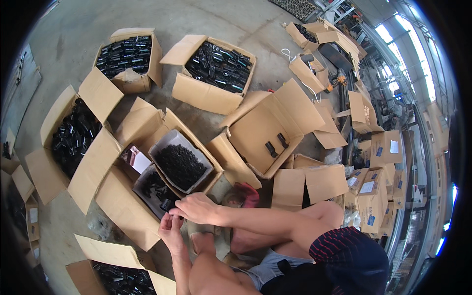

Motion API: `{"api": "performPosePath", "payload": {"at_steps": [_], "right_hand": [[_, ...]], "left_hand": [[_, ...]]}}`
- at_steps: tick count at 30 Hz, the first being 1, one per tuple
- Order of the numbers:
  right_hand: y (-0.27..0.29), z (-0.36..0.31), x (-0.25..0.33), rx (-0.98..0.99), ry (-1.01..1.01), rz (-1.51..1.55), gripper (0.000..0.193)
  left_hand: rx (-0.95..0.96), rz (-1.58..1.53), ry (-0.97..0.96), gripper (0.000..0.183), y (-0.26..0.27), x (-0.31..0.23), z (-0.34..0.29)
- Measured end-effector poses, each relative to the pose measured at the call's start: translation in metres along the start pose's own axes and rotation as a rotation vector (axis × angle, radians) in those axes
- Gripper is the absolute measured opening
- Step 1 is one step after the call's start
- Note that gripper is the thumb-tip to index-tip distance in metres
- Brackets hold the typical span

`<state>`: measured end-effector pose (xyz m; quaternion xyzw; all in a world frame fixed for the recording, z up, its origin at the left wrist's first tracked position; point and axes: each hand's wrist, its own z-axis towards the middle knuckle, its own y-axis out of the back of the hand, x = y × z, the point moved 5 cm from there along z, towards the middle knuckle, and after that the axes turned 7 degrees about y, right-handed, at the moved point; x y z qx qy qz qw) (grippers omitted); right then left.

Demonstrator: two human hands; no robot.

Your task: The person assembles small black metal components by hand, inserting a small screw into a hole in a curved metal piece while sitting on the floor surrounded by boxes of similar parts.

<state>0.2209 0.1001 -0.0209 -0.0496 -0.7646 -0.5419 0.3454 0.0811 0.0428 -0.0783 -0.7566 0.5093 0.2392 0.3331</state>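
Note:
My right hand [195, 208] reaches across from the right, its fingers pinched. Below it, my left hand [170, 233] is raised with its fingertips closed against those of the right. A small black plastic part [167, 204] shows at the meeting fingertips; its exact shape is too small to tell. Just beyond the hands, a grey bin [146, 198] contains some loose black parts. A fuller grey bin [165, 141], heaped with small black pieces, stands beside it. Both bins sit inside an open cardboard box [123, 204].
Right of the bins, an open carton [250, 120] has two black parts inside. Cartons full of black parts stand at the back [142, 87], back middle [206, 93], left [46, 172] and lower left [110, 255]. Closed cartons [371, 199] are stacked at right. My bent legs [211, 270] are close below.

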Motion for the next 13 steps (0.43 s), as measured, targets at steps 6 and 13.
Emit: {"api": "performPosePath", "payload": {"at_steps": [6, 13], "right_hand": [[0.002, -0.004, -0.001, -0.124, 0.050, 0.000, 0.044], [0.044, -0.017, -0.030, -0.181, -0.023, 0.111, 0.057]], "left_hand": [[0.002, 0.029, -0.003, 0.021, 0.000, 0.001, 0.000], [-0.069, -0.088, 0.057, 0.031, 0.029, -0.028, -0.031]]}}
